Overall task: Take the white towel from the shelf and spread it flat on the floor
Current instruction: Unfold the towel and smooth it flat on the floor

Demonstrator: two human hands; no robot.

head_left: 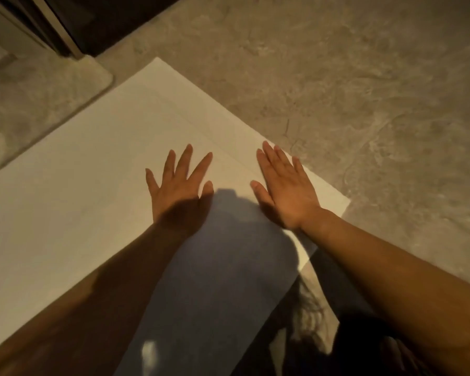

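The white towel [114, 158] lies flat on the marbled stone floor [364, 90], running diagonally from a far corner at the top middle down to the left and front. My left hand [178, 189] rests palm down on its middle with fingers spread. My right hand [285, 185] presses flat near the towel's right edge, fingers together and pointing away. Neither hand holds anything. My shadow covers the near part of the towel.
A beige bath mat [38, 85] lies at the left, its edge next to the towel. A dark doorway or cabinet base with a pale frame [65, 36] stands at the top left. Bare stone floor stretches to the right and far side.
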